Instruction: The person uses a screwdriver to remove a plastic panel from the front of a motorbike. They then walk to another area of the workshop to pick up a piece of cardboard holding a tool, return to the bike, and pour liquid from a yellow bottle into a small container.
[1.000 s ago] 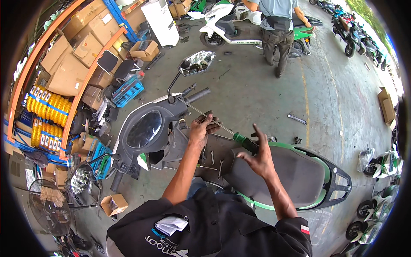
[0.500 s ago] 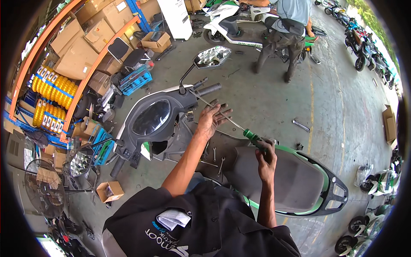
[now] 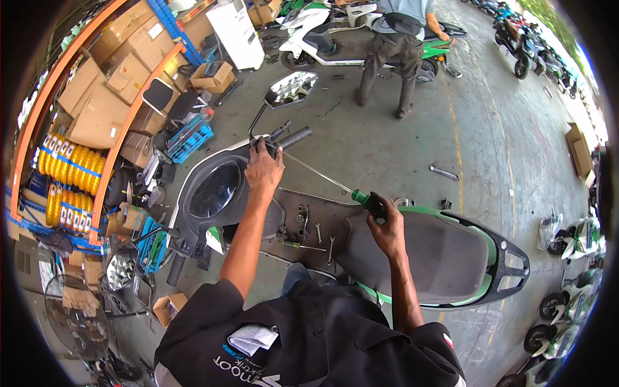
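Observation:
A long screwdriver [image 3: 361, 197] with a green handle is gripped in my right hand [image 3: 388, 233], above the front of the dark scooter seat [image 3: 419, 264]. Its thin shaft slants up and left toward the handlebar [image 3: 293, 138]. My left hand [image 3: 263, 169] is closed over the handlebar's control end, at the foot of the mirror stem [image 3: 256, 121]. The shaft's tip is at or behind these fingers; whether it touches anything is hidden. To the left of my left arm sits the scooter's oval dark display [image 3: 216, 188].
Wrenches [image 3: 331, 248] and another screwdriver [image 3: 293, 244] lie on the scooter's footboard. Beyond the scooter, a person [image 3: 393, 58] stands by another scooter [image 3: 316, 39]. Shelving with cartons [image 3: 103, 116] and yellow springs [image 3: 74, 158] lines the left. A metal bar [image 3: 443, 173] lies on the floor.
My left hand has moved from an open pose beside the shaft up onto the handlebar at the mirror stem. My right hand, with the screwdriver, has shifted slightly left. The other person has changed stance.

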Available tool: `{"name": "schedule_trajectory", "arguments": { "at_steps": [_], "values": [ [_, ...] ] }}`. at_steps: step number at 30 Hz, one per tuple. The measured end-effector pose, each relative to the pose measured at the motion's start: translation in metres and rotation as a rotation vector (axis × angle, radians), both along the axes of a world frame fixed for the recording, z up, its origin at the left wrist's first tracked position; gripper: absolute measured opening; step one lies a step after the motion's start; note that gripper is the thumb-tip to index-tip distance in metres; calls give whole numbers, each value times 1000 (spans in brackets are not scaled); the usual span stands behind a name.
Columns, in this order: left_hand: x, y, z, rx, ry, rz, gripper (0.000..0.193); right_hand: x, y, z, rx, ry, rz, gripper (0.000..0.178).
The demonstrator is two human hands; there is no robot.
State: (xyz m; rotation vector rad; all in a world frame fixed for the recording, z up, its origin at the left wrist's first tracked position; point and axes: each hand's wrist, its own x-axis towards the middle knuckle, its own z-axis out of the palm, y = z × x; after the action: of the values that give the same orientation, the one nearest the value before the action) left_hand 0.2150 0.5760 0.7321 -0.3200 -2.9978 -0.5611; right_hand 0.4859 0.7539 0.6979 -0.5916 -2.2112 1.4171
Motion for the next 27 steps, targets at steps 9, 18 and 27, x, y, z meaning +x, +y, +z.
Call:
{"name": "schedule_trajectory", "arguments": {
  "at_steps": [9, 18, 27],
  "values": [
    [-6, -9, -2, -151, 139, -198, 55, -4, -13, -2, 291, -153, -27, 40],
    [-35, -6, 6, -248, 112, -157, 43, -11, -6, 4, 406, -316, 117, 52],
    [-41, -8, -1, -132, 89, -93, 35, -12, -4, -2, 502, -298, 153, 41]
  ]
}}
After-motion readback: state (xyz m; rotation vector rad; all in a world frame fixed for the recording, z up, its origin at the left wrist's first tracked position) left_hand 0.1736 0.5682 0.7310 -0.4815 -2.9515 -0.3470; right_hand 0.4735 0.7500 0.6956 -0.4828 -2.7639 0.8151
